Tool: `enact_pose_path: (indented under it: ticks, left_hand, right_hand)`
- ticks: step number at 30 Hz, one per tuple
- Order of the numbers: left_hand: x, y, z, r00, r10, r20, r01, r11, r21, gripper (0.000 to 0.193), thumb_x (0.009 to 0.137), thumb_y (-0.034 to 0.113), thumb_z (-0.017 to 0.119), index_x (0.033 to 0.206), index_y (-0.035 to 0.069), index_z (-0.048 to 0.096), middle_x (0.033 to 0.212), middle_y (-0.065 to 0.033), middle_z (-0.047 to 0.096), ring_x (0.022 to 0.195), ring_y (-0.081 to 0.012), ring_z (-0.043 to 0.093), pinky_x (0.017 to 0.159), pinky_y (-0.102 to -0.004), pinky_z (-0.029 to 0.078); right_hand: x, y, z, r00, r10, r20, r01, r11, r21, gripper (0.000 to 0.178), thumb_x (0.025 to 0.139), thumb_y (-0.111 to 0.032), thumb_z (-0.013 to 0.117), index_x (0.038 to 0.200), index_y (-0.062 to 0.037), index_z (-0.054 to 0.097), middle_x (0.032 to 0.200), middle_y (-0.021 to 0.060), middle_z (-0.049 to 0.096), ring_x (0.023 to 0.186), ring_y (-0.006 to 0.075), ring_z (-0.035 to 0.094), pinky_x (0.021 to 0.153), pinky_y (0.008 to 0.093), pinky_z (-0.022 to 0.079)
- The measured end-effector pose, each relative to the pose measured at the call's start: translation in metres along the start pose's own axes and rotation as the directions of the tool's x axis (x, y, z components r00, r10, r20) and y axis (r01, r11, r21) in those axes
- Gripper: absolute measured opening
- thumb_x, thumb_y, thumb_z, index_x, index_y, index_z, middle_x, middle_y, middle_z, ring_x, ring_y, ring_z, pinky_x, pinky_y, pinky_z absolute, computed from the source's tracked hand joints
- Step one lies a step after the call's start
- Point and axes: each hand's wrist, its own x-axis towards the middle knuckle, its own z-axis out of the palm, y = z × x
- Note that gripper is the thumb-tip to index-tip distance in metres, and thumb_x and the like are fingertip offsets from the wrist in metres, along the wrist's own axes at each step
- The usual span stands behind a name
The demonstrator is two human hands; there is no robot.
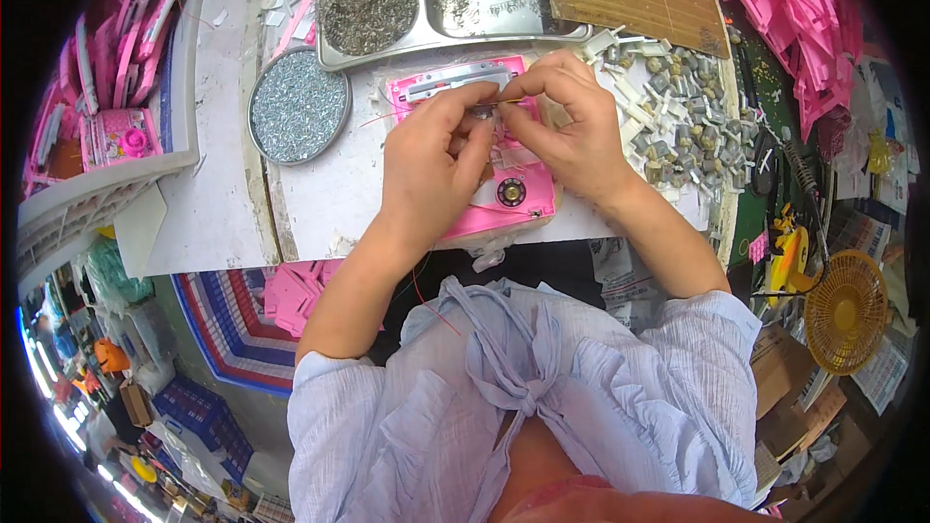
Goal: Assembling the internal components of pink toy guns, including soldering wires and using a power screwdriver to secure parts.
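Near the frame's upper middle, I see my left hand (426, 160) and right hand (572, 126) pinching a small metal part (481, 110) over the pink plastic panel (513, 189).

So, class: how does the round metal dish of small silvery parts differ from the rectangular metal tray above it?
The round metal dish is circular and undivided; the rectangular metal tray has compartments. The dish's parts are bright silver; the tray's are darker grey. Both are metal and sit on the white worktable.
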Motion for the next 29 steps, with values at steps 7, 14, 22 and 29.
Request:
enact_pose_path:
  ticks: [7, 14, 22, 29]
  left_hand:
    - [0.018, 0.001, -0.006, 0.997, -0.040, 0.072, 0.035, 0.997, 0.069, 0.010, 0.089, 0.002, 0.070, 0.097, -0.003, 0.073, 0.083, -0.0100, 0.070, 0.066, -0.0149, 0.067, 0.061, -0.0275, 0.054]
    - [0.015, -0.010, -0.013, 0.943, 0.314, 0.112, -0.333, 0.891, 0.308, 0.004, 0.087, -0.003, 0.069, 0.091, -0.002, 0.070, 0.086, -0.0117, 0.069, 0.078, -0.0217, 0.066, 0.072, -0.0316, 0.052]
    - [0.010, -0.007, -0.002, 0.909, 0.373, 0.185, -0.415, 0.842, 0.344, 0.003, 0.088, -0.004, 0.069, 0.090, -0.001, 0.068, 0.086, -0.0110, 0.065, 0.073, -0.0209, 0.064, 0.066, -0.0310, 0.051]
    - [0.018, -0.009, 0.002, 0.906, 0.401, 0.137, -0.416, 0.783, 0.461, 0.012, 0.078, 0.008, 0.078, 0.085, 0.003, 0.071, 0.096, -0.0102, 0.063, 0.094, -0.0275, 0.059, 0.086, -0.0382, 0.045]
  right_hand:
    - [-0.004, 0.007, -0.022, 0.999, -0.021, 0.041, 0.025, 0.995, -0.092, 0.010, 0.076, -0.012, 0.081, 0.082, -0.0077, 0.074, 0.080, 0.0048, 0.070, 0.083, 0.0241, 0.063, 0.080, 0.0363, 0.047]
    - [-0.086, 0.012, -0.161, 0.853, 0.253, -0.456, -0.340, 0.933, -0.119, 0.008, 0.084, -0.009, 0.079, 0.084, -0.0039, 0.072, 0.083, 0.0051, 0.070, 0.079, 0.0165, 0.063, 0.075, 0.0302, 0.050]
    - [-0.188, 0.042, -0.291, 0.171, 0.593, -0.787, -0.272, 0.796, 0.541, 0.023, 0.092, -0.015, 0.075, 0.109, -0.0077, 0.062, 0.076, 0.0004, 0.062, 0.063, 0.0111, 0.056, 0.055, 0.0270, 0.046]
    - [-0.200, 0.072, -0.314, 0.118, 0.342, -0.932, -0.411, 0.871, 0.268, 0.017, 0.094, -0.018, 0.073, 0.097, -0.0032, 0.064, 0.077, 0.0041, 0.064, 0.060, 0.0129, 0.060, 0.054, 0.0231, 0.050]
